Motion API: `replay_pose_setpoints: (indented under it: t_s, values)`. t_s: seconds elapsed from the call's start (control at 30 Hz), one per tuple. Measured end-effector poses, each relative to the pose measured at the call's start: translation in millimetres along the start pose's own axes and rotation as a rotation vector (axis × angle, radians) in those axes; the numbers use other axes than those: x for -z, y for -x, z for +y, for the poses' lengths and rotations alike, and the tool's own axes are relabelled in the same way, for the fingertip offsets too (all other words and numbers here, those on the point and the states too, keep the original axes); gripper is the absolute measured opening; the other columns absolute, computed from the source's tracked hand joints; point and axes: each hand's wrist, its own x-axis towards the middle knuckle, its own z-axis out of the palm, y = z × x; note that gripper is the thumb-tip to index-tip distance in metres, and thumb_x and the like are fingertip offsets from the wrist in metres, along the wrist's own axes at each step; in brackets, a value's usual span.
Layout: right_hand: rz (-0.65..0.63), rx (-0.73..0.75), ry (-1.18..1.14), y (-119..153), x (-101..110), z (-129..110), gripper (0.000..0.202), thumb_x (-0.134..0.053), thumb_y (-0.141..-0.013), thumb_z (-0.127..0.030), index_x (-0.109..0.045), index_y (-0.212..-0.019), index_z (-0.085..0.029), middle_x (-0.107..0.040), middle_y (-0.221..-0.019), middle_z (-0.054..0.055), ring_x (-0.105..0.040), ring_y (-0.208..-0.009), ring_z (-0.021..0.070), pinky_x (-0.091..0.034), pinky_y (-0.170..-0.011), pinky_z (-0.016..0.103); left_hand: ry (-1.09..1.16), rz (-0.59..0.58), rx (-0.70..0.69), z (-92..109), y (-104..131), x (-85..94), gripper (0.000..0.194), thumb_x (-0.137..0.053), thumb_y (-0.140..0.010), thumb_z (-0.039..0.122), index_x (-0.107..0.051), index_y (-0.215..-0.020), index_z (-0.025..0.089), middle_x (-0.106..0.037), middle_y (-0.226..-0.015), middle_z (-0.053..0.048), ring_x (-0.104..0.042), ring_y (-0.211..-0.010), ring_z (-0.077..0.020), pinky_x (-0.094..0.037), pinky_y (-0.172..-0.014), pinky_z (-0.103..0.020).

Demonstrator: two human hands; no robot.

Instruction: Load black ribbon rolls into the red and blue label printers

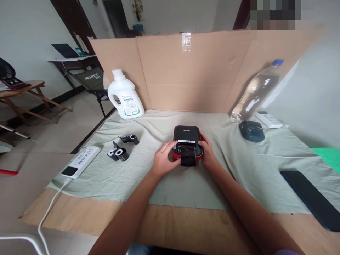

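Note:
A small red and black label printer (186, 136) sits on the pale green cloth (148, 184) at the table's middle. A dark roll (188, 156) lies at its front opening. My left hand (163, 159) grips the printer's left side, thumb near the white slot. My right hand (207, 153) holds its right side, fingers by the roll. Two loose dark rolls (118, 153) and another curled roll (130, 139) lie on the cloth to the left.
A white detergent jug (125, 95) stands back left, a clear water bottle (256, 91) back right, before a cardboard screen (196, 71). A dark small device (251, 130), white remote (268, 119), black phone (310, 198) and white power strip (81, 161) also lie here.

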Motion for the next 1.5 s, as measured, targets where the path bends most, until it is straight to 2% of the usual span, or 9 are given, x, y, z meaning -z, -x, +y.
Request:
replay_pose_setpoints:
  t_s: [0.27, 0.5, 0.63, 0.8, 0.9, 1.07, 1.27, 1.4, 1.5]
  values:
    - [-0.012, 0.056, -0.020, 3, 4, 15, 0.047, -0.062, -0.083, -0.042, -0.062, -0.129, -0.029, -0.062, -0.140, 0.000, -0.050, -0.137, 0.0263, -0.034, -0.119, 0.047, 0.047, 0.011, -0.082, -9, 5, -6.3, 0.063, -0.069, -0.079, 0.025, -0.050, -0.139, 0.024, -0.059, -0.139, -0.010, -0.058, -0.128, -0.0252, -0.052, -0.105, -0.039]
    - [-0.051, 0.064, -0.010, 8, 0, 10, 0.049, -0.054, -0.091, -0.057, -0.060, -0.132, -0.032, -0.063, -0.138, 0.001, -0.049, -0.137, 0.0288, -0.035, -0.118, 0.051, 0.001, -0.043, -0.082, -7, 9, -3.3, 0.070, -0.065, -0.081, 0.023, -0.042, -0.147, 0.026, -0.045, -0.154, -0.010, -0.056, -0.131, -0.0261, -0.056, -0.098, -0.038]
    - [-0.035, 0.058, -0.005, 7, 1, 9, 0.046, -0.055, -0.090, -0.052, -0.061, -0.131, -0.032, -0.062, -0.139, 0.000, -0.049, -0.138, 0.0285, -0.033, -0.120, 0.051, -0.029, -0.065, -0.084, -5, 9, -2.2, 0.069, -0.065, -0.082, 0.026, -0.041, -0.147, 0.025, -0.046, -0.153, -0.011, -0.058, -0.129, -0.0258, -0.057, -0.095, -0.036]
    - [-0.005, 0.031, 0.023, 2, 5, 8, 0.048, -0.061, -0.079, -0.034, -0.065, -0.127, -0.030, -0.064, -0.137, -0.001, -0.050, -0.137, 0.0293, -0.035, -0.119, 0.048, -0.050, 0.085, -0.040, 3, 6, -5.2, 0.063, -0.072, -0.070, 0.028, -0.055, -0.130, 0.024, -0.067, -0.126, -0.007, -0.068, -0.110, -0.0239, -0.057, -0.090, -0.031]
    - [-0.013, 0.023, 0.037, 2, 7, 9, 0.049, -0.061, -0.079, -0.032, -0.066, -0.127, -0.030, -0.062, -0.140, -0.002, -0.049, -0.137, 0.0294, -0.034, -0.120, 0.048, -0.060, 0.096, -0.019, 5, 5, -8.4, 0.064, -0.073, -0.066, 0.029, -0.056, -0.128, 0.023, -0.069, -0.119, -0.008, -0.070, -0.100, -0.0231, -0.058, -0.083, -0.030]
    - [-0.028, 0.017, -0.005, 2, 12, 17, 0.051, -0.064, -0.081, -0.035, -0.063, -0.131, -0.032, -0.061, -0.141, -0.002, -0.048, -0.138, 0.0294, -0.032, -0.120, 0.050, -0.024, 0.088, 0.007, 2, 8, -10.8, 0.066, -0.072, -0.070, 0.028, -0.052, -0.133, 0.023, -0.066, -0.126, -0.008, -0.070, -0.101, -0.0224, -0.058, -0.084, -0.031]
    - [-0.009, 0.034, 0.047, 4, 14, 21, 0.049, -0.062, -0.086, -0.042, -0.062, -0.133, -0.029, -0.062, -0.141, 0.001, -0.049, -0.138, 0.0289, -0.032, -0.120, 0.049, 0.037, -0.023, 0.126, 6, 9, -3.1, 0.067, -0.071, -0.077, 0.029, -0.047, -0.139, 0.025, -0.060, -0.138, -0.006, -0.065, -0.113, -0.0225, -0.055, -0.098, -0.035]
    - [0.046, 0.043, 0.129, 12, 18, 22, 0.044, -0.058, -0.089, -0.046, -0.065, -0.128, -0.027, -0.066, -0.135, 0.003, -0.054, -0.132, 0.0298, -0.035, -0.117, 0.051, 0.099, -0.067, 0.184, 9, 8, 4.5, 0.080, -0.073, -0.076, 0.031, -0.040, -0.148, 0.024, -0.048, -0.152, -0.009, -0.057, -0.128, -0.0273, -0.050, -0.106, -0.039]
    - [-0.009, 0.034, 0.154, 20, 28, 22, 0.047, -0.056, -0.087, -0.041, -0.063, -0.132, -0.028, -0.063, -0.138, 0.004, -0.053, -0.134, 0.0312, -0.038, -0.115, 0.052, 0.161, -0.103, 0.215, 8, 8, 8.9, 0.087, -0.075, -0.076, 0.037, -0.035, -0.152, 0.024, -0.042, -0.157, -0.010, -0.050, -0.136, -0.0305, -0.044, -0.112, -0.043]
